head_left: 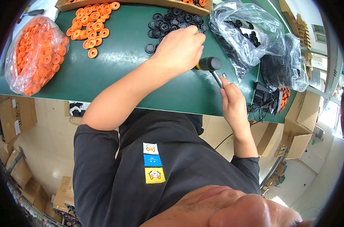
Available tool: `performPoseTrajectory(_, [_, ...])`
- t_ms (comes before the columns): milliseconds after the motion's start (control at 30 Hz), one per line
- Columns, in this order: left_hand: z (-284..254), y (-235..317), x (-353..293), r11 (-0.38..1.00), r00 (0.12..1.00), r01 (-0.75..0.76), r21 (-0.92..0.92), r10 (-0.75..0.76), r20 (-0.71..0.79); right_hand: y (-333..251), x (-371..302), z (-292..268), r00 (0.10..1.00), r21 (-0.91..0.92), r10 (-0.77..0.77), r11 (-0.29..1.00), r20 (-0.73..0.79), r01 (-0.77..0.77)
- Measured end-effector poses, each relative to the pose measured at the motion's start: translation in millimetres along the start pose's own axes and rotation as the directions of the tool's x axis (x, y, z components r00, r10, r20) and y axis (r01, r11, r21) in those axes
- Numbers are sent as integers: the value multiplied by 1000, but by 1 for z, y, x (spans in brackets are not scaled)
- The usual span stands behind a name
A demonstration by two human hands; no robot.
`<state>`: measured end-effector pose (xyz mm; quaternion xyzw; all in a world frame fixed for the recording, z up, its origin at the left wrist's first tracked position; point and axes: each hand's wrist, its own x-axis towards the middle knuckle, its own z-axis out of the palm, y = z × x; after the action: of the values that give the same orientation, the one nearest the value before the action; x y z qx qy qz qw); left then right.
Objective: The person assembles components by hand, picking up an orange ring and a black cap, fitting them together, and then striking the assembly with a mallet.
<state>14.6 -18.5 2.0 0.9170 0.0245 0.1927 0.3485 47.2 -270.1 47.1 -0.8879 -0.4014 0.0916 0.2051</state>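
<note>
My right hand (234, 104) is closed round the handle of a mallet (214, 64), which has a black head, a bit of yellow and a metal shaft. The mallet head is low over the green table, just right of my left hand (179, 49). My left arm reaches forward across the table, and that hand's fingers are curled at the right edge of a pile of round black plastic caps (172, 22). Whatever those fingers hold is hidden beneath them. To the left of the pile lie many loose orange round caps (91, 23).
A clear bag of orange caps (39, 56) stands at the table's left. Clear plastic bags with black parts (251, 28) lie at the right, near a black device with a cable (263, 94). A cardboard tray (141, 3) borders the far edge. Cartons (302, 113) stand right.
</note>
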Motion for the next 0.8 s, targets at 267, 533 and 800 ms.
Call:
performPoseTrajectory(267, [-1, -7, 0, 999, 999, 34, 31, -34, -3, -10, 2, -10, 1000, 10, 6, 1000, -17, -6])
performPoseTrajectory(533, [-2, -5, 1, 998, 998, 58, 21, -58, 24, -6, 5, 0, 1000, 39, -11, 999, 2, 11])
performPoseTrajectory(800, [-1, -7, 3, 997, 998, 57, 59, -58, 16, -5, -9, 2, 999, 10, -42, 999, -10, 42])
